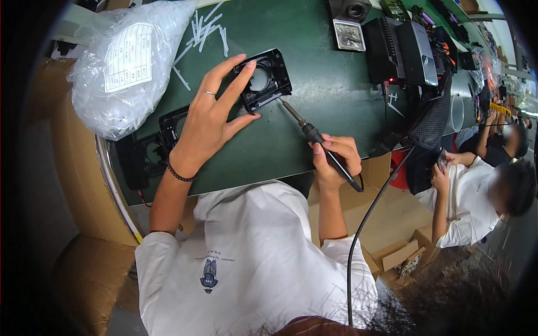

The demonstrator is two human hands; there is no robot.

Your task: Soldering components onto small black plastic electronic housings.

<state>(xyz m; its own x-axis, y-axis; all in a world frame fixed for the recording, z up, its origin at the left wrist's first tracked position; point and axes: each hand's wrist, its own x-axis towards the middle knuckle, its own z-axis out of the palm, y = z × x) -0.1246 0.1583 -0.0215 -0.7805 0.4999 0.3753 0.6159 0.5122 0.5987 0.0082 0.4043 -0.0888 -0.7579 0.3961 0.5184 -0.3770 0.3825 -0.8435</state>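
My left hand grips a black plastic housing with a round opening, fingertips along its left side and thumb near its lower left corner. My right hand is closed around the handle of a soldering iron, whose tip is at the housing's lower edge, by a pale strip; whether they touch I cannot tell. More black housings lie partly behind my left hand and wrist on the green mat. Several white sticks lie scattered above my left hand.
A plastic bag is at the upper left, cardboard below it. Black devices, a metal tin and a mesh item sit at right. A cable hangs down. Two co-workers work at the right; a carton lies below.
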